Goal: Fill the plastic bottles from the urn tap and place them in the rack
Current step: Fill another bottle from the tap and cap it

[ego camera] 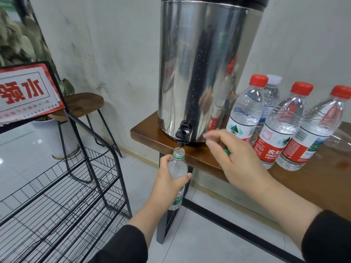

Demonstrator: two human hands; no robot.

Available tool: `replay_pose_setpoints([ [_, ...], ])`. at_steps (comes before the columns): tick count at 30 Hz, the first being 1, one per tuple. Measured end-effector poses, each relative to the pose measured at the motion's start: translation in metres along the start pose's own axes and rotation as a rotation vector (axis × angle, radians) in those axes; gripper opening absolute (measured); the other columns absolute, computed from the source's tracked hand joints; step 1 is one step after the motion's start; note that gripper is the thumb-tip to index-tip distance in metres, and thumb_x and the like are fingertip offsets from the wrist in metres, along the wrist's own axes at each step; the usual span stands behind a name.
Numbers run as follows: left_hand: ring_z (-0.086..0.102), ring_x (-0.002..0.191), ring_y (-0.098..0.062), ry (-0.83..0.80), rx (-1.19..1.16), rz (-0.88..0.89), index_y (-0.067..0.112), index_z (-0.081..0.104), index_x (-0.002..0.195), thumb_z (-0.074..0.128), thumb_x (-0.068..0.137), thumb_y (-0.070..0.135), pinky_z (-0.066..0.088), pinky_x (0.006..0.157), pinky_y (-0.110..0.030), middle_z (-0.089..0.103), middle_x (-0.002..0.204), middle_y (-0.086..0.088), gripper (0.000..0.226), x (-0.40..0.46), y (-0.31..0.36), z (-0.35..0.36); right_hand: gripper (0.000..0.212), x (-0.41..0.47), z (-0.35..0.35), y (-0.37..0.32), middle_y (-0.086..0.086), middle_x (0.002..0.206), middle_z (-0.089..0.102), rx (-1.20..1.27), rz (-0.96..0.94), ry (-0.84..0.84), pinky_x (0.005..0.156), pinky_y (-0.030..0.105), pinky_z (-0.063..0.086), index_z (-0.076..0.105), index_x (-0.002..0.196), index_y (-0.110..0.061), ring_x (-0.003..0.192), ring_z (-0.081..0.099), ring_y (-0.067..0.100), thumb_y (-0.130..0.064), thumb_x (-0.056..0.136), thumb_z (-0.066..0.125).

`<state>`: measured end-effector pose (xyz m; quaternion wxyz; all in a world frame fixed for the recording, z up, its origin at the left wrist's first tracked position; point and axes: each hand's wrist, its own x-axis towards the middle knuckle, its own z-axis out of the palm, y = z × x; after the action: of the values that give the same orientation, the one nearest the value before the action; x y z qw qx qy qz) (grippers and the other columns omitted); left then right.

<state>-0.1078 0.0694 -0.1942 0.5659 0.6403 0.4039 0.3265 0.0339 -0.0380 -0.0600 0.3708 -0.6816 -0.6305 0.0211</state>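
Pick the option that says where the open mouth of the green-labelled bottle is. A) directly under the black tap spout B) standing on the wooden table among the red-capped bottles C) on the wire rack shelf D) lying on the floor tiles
A: the left hand holds the green-labelled bottle upright with its uncapped mouth just beneath the spout of the black tap on the steel urn.

My left hand (pixel 169 179) is raised, fingers and thumb curled in a grip. My right hand (pixel 237 160) hovers, fingers loosely bent, forefinger and thumb extended.
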Motion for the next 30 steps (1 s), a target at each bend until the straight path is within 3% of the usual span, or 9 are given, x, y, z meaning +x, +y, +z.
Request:
replay_pose_setpoints([
  [6, 0.058, 0.118, -0.018, 0.009, -0.015, 0.016, 0.035, 0.037, 0.136, 0.082, 0.085, 0.029, 0.048, 0.093, -0.031, 0.056, 0.132, 0.002, 0.069, 0.000, -0.001, 0.001, 0.055, 0.036, -0.011, -0.037, -0.021, 0.098, 0.057, -0.100, -0.149, -0.238, 0.084, 0.012, 0.039, 0.052, 0.139, -0.039, 0.096, 0.052, -0.001, -0.060, 0.091, 0.038],
  [11, 0.058, 0.117, -0.019, 0.001, -0.011, 0.010, 0.036, 0.036, 0.135, 0.082, 0.085, 0.030, 0.049, 0.092, -0.030, 0.055, 0.131, 0.003, 0.069, -0.001, -0.001, 0.002, 0.040, 0.053, -0.012, -0.036, -0.015, 0.116, 0.061, -0.242, -0.175, -0.379, 0.094, 0.022, 0.040, 0.057, 0.137, -0.035, 0.109, 0.054, 0.004, -0.047, 0.101, 0.043],
  [18, 0.058, 0.115, -0.018, 0.003, 0.006, 0.012, 0.037, 0.036, 0.134, 0.083, 0.085, 0.031, 0.050, 0.085, -0.026, 0.055, 0.130, 0.004, 0.068, 0.000, -0.002, 0.003, 0.038, 0.058, -0.014, -0.039, -0.017, 0.112, 0.056, -0.279, -0.167, -0.419, 0.090, 0.021, 0.040, 0.055, 0.139, -0.037, 0.106, 0.053, 0.004, -0.043, 0.103, 0.043],
  [23, 0.060, 0.114, -0.020, 0.001, -0.014, 0.003, 0.037, 0.037, 0.133, 0.083, 0.084, 0.030, 0.055, 0.093, -0.033, 0.057, 0.129, 0.003, 0.068, 0.001, -0.003, 0.003, 0.040, 0.058, -0.016, -0.043, -0.016, 0.119, 0.057, -0.335, -0.192, -0.460, 0.091, 0.020, 0.037, 0.052, 0.142, -0.036, 0.111, 0.051, 0.003, -0.044, 0.104, 0.042],
  [30, 0.060, 0.113, -0.020, -0.009, -0.014, 0.005, 0.037, 0.036, 0.133, 0.082, 0.085, 0.030, 0.051, 0.087, -0.027, 0.057, 0.127, 0.004, 0.066, 0.001, -0.004, 0.004, 0.043, 0.058, -0.016, -0.046, -0.011, 0.124, 0.059, -0.401, -0.232, -0.473, 0.095, 0.029, 0.043, 0.051, 0.142, -0.033, 0.114, 0.053, 0.009, -0.047, 0.102, 0.044],
])
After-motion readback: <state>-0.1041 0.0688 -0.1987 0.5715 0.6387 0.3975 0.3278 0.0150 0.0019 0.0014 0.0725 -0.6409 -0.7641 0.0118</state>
